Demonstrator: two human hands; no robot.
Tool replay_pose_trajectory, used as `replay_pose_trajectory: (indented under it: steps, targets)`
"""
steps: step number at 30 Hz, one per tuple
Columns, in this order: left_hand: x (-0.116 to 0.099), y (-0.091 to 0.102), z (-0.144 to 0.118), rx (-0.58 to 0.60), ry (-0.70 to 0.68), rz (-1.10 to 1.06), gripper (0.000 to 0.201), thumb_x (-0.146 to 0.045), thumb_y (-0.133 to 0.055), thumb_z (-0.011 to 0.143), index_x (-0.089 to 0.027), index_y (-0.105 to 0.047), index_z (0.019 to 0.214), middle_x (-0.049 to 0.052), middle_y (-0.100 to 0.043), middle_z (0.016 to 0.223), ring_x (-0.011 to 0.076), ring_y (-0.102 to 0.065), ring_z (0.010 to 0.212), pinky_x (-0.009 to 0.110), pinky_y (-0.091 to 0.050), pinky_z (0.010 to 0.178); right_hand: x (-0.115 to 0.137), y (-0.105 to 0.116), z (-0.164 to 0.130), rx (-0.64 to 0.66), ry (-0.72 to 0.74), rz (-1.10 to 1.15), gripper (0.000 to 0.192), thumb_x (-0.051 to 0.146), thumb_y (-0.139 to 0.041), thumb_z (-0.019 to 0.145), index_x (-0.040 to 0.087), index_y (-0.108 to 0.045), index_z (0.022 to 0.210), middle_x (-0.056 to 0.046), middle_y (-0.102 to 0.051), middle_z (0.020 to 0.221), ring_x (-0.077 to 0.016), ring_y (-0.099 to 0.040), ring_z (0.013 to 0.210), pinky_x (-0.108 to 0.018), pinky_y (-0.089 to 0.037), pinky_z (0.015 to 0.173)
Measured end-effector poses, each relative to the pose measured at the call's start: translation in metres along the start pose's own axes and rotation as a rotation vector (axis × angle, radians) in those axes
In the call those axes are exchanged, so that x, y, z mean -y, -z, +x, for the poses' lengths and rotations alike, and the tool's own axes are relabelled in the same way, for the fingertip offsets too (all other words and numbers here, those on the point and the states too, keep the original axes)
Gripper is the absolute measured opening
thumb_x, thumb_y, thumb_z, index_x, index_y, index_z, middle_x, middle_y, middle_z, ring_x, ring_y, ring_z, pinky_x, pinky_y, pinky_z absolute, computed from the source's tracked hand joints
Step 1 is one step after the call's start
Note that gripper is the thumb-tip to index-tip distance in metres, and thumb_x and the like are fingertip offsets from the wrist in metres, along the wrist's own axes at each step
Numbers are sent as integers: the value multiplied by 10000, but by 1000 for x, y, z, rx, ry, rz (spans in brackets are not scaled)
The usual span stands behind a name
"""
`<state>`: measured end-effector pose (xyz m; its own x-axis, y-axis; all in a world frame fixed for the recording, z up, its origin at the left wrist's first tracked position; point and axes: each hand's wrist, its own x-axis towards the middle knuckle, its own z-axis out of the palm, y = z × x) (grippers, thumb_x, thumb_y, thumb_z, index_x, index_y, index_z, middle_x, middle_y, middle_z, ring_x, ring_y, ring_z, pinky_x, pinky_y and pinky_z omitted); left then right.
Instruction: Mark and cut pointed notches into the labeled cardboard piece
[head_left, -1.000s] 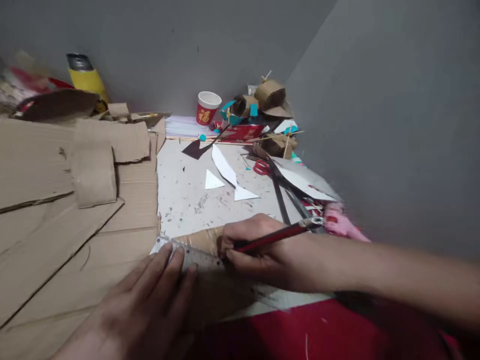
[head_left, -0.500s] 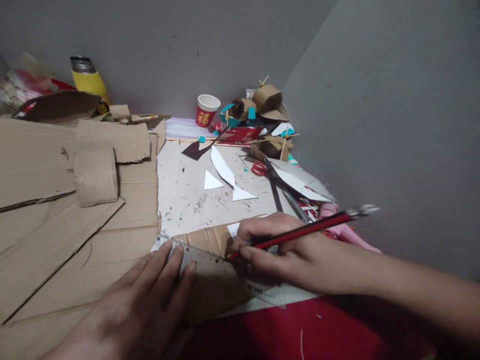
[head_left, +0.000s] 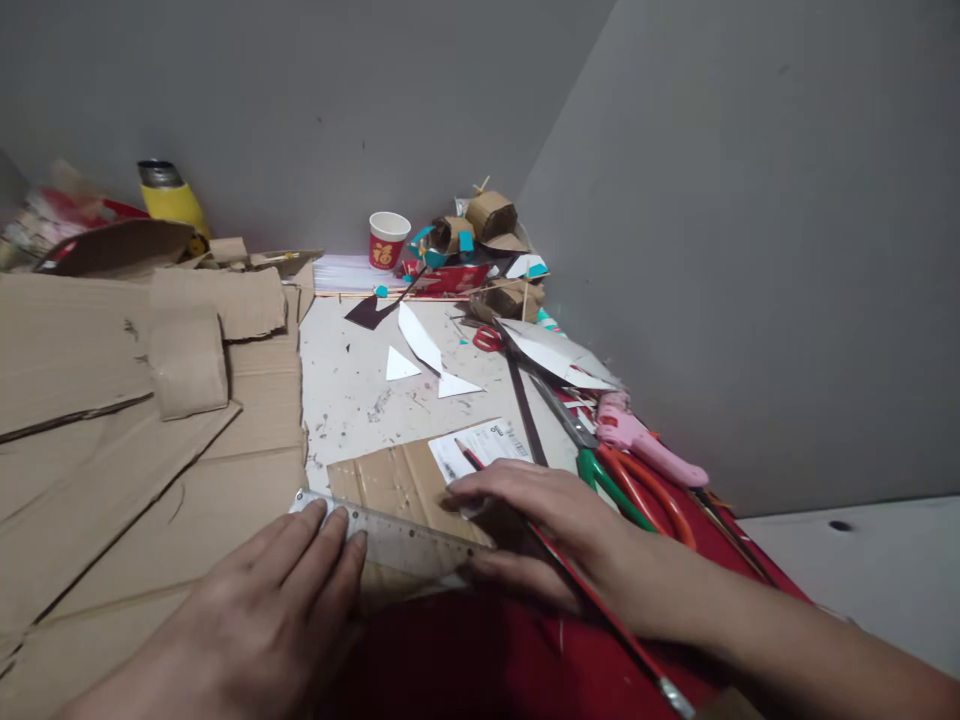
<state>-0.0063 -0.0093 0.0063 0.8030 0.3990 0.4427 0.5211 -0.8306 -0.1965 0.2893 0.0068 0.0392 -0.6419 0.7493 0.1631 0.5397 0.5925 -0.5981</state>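
My left hand lies with its fingers stretched flat over the left end of a clear plastic ruler; its thumb is hidden. Under the ruler is a piece of brown cardboard with a white printed label. My right hand is closed around a red and black pencil, whose sharpened tip points away over the label. The pencil's middle is hidden by the fingers. The right thumb and fingers curl near the ruler's right end; whether they grip it I cannot tell.
Large cardboard sheets cover the left side. White paper scraps lie ahead. Green- and orange-handled scissors and a pink glue gun are at right. A paper cup and a yellow bottle stand at the back.
My right hand has turned the pencil around, so its tip now points away instead of down at the ruler's edge. The left hand stays on the ruler. The view has shifted right.
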Motion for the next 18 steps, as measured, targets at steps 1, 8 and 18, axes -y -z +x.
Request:
replay_pose_trajectory:
  steps: [1, 8, 18]
  targets:
    - [0, 1, 2, -7, -1, -12, 323, -202, -390, 999, -95, -682, 1085, 127, -763, 1037, 273, -689, 983, 393, -540, 858, 1, 0, 0, 55, 27, -51, 364, 293, -676, 909, 159, -553, 1225, -103, -691, 1059, -217, -645, 962, -350, -535, 836]
    - [0, -1, 5, 39, 52, -92, 325, -290, -488, 968, -65, -668, 1117, 159, -753, 1033, 310, -699, 925, 442, -587, 782, 11, -7, -8, 231, 3, -272, 484, 253, -693, 883, 164, -481, 1309, -137, -603, 1148, -278, -562, 1021, -446, -501, 879]
    - [20, -1, 0, 125, 277, -254, 390, -310, -590, 912, -123, -589, 1254, 165, -679, 1210, 308, -632, 1057, 478, -551, 887, 8, -11, -11, 222, 56, -297, 407, 86, -486, 891, 140, -510, 1294, -136, -635, 1054, -272, -590, 944, -434, -521, 790]
